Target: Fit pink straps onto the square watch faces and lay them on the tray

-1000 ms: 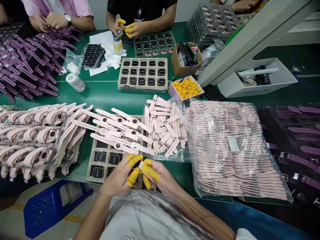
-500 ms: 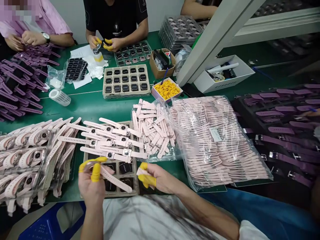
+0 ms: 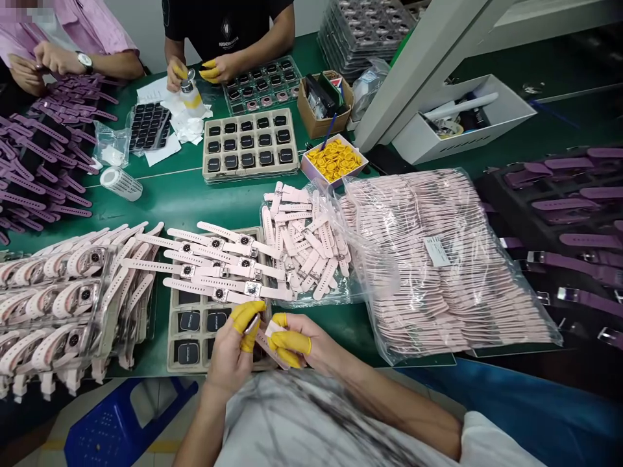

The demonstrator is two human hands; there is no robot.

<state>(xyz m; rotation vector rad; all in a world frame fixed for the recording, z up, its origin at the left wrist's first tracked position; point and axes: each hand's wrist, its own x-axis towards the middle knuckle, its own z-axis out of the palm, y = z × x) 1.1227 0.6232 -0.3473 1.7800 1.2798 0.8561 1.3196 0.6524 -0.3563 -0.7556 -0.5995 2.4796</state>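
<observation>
My left hand [image 3: 233,350], with yellow finger cots, is closed on a smartwatch [image 3: 252,325] seen edge-on; a pale pink strap runs from it down towards my right hand. My right hand [image 3: 304,340], also in yellow cots, pinches a short pale pink watch strap [image 3: 275,329] close beside the watch. Whether the two pieces touch is hidden by my fingers. Under and beyond my hands is a beige tray [image 3: 172,347] with black square watch faces in its lower cells. Several pink-strapped watches [image 3: 220,293] lie face down across its far part.
Loose pink straps [image 3: 311,250] lie on plastic behind my hands, beside a large bag of straps [image 3: 428,272]. Stacked trays of pink watches [image 3: 78,292] stand left. Further back are a box of yellow finger cots [image 3: 335,162], another watch tray [image 3: 250,172] and two co-workers.
My left hand has moved right with the watch, bringing it close to my right hand's strap piece. The view has shifted slightly; a co-worker's hand now touches the pump bottle.
</observation>
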